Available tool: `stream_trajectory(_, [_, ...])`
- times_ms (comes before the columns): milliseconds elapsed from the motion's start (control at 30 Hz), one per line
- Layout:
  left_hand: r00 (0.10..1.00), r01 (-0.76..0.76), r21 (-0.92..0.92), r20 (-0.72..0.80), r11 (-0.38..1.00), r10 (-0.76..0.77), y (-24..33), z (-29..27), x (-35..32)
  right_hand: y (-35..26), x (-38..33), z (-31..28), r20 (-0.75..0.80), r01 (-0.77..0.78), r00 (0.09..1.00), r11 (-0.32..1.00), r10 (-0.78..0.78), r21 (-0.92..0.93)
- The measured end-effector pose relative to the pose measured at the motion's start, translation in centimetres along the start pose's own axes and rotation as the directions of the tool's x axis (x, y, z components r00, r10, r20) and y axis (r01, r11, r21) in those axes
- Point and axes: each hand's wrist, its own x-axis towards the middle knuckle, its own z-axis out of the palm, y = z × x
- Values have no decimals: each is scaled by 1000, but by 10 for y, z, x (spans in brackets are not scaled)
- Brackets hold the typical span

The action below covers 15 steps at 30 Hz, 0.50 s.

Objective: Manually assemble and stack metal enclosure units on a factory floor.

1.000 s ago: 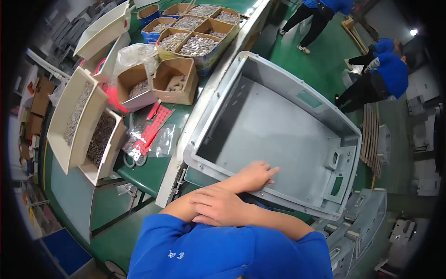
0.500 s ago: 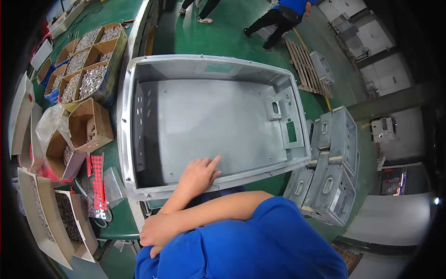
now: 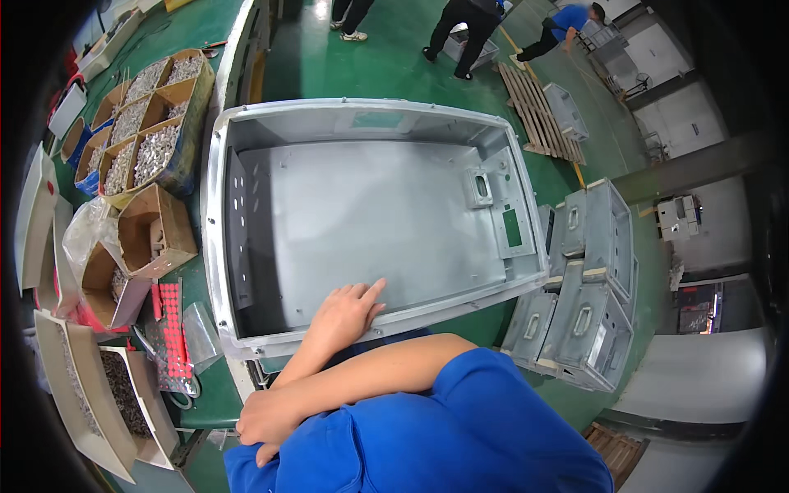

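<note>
A large grey metal enclosure [image 3: 386, 222], open side up, lies before me, with cut-outs in its right wall and holes in its left. My left hand [image 3: 343, 316] rests over its near rim, palm down, fingers loosely stretched out and holding nothing. My right forearm crosses over the left one. At the lower left, my right hand [image 3: 269, 417] is closed around my left arm near the elbow; its fingertips are partly hidden. A small bracket with an oval opening [image 3: 478, 189] sits inside the enclosure at the right.
Left on the green bench stand a divided carton of small metal parts [image 3: 156, 148], two cardboard boxes [image 3: 156, 230], white bins [image 3: 86, 394] and a red-dotted sheet [image 3: 173, 329]. Metal housings [image 3: 579, 312] are stacked at right. Beyond are a wooden pallet [image 3: 538, 115] and several people [image 3: 468, 33].
The view has shifted slightly; my crossed arms keep nearly the same pose. In the background, one person has moved and another in blue has come into view, bending at the right.
</note>
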Motion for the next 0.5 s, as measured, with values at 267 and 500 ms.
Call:
stream_trajectory(267, [994, 32, -35, -107, 999, -35, -10, 14, -18, -5, 13, 5, 255, -69, 967, 982, 22, 176])
stream_trajectory(500, [991, 119, 80, -79, 990, -113, 8, 7, -14, -19, -19, 8, 69, 18, 997, 1000, -17, -8])
